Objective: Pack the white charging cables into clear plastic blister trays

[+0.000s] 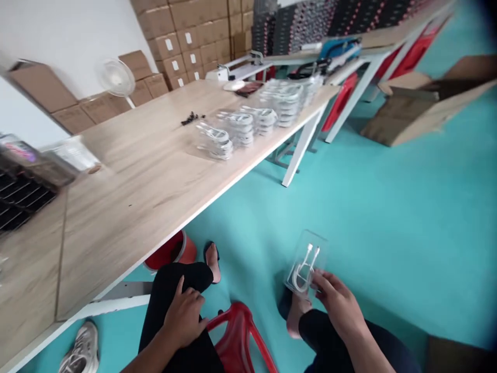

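Turquoise floor (388, 217), white wall (70, 41), wooden table (147, 171)

Mixes clear plastic, wood grain and cardboard.
Shines glossy and smooth on the transparent plastic case (300, 256) around the white plastic-coated cable (295, 277), and on the red plastic stool (236, 339); looks matt on the wood-grained tabletop (143, 176), cardboard carton (407, 118) and black cloth trousers (166, 282).

No legible text; carton labels (169, 44) too small.
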Demonstrator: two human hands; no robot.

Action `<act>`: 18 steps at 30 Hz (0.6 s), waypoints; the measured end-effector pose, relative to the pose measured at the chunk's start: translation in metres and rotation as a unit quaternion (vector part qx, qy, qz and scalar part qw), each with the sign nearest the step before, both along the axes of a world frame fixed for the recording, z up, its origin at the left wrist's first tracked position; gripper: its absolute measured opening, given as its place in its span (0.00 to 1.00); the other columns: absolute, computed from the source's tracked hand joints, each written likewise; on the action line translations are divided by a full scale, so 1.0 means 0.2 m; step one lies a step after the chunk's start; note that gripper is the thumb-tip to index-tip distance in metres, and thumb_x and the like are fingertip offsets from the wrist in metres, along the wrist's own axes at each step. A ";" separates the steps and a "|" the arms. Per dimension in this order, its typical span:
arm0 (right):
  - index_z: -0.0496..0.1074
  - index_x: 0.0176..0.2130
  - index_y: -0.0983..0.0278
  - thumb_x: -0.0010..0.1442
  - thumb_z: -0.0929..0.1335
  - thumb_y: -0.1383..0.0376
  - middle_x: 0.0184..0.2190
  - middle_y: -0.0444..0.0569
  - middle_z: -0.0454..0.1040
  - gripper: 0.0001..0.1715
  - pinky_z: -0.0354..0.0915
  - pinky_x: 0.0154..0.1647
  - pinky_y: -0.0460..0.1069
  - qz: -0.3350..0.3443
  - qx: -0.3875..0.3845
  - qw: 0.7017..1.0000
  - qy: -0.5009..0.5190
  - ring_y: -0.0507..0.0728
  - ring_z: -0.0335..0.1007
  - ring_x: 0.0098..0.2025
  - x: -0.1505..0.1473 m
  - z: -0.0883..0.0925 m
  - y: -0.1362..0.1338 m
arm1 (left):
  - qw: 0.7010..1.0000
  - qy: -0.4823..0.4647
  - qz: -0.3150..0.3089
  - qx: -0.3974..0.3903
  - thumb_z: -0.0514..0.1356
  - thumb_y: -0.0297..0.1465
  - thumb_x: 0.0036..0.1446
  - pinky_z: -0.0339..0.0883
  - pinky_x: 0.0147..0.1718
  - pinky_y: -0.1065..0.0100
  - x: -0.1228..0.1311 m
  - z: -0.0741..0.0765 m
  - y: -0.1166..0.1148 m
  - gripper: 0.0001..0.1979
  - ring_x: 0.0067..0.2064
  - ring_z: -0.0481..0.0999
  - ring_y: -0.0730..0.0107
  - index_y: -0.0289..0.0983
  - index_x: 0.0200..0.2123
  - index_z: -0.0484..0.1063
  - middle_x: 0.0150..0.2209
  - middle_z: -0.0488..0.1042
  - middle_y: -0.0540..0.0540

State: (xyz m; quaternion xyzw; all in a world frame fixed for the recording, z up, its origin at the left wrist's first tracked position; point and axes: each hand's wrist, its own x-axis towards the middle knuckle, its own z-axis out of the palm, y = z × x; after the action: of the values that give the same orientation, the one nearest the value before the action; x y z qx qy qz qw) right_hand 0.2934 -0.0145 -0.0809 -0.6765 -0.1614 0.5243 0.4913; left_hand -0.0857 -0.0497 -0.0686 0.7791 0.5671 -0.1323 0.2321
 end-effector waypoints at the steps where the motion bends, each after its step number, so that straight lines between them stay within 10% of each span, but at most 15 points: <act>1: 0.78 0.32 0.58 0.41 0.78 0.53 0.26 0.43 0.78 0.18 0.71 0.27 0.47 -0.012 0.006 1.000 0.012 0.56 0.73 0.28 0.00 0.01 0.00 | 1.000 -0.001 -0.004 -0.003 0.55 0.41 0.59 0.28 0.68 0.41 0.00 -0.01 0.00 0.18 0.51 0.75 0.50 0.40 0.46 0.78 0.44 0.81 0.39; 11: 0.75 0.35 0.61 0.40 0.80 0.54 0.26 0.41 0.76 0.24 0.68 0.26 0.45 -0.075 0.026 0.994 0.081 0.52 0.70 0.26 0.10 -0.05 0.01 | 0.993 -0.002 0.026 -0.114 0.55 0.37 0.59 0.49 0.65 0.48 0.12 -0.12 0.09 0.17 0.54 0.74 0.51 0.41 0.47 0.78 0.49 0.80 0.42; 18: 0.73 0.32 0.61 0.38 0.80 0.52 0.21 0.39 0.73 0.26 0.65 0.24 0.47 -0.098 0.030 0.991 0.087 0.52 0.66 0.22 0.06 -0.14 0.13 | 0.965 -0.004 0.090 -0.246 0.62 0.36 0.60 0.71 0.48 0.52 0.32 -0.42 0.21 0.13 0.48 0.78 0.56 0.36 0.45 0.76 0.46 0.79 0.42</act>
State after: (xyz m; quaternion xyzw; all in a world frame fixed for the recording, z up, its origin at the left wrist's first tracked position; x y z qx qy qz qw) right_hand 0.3047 0.0118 -0.1082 -0.6257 -0.0664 0.5256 0.5725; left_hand -0.0209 -0.0070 -0.1534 0.6444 0.5841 -0.2429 0.4296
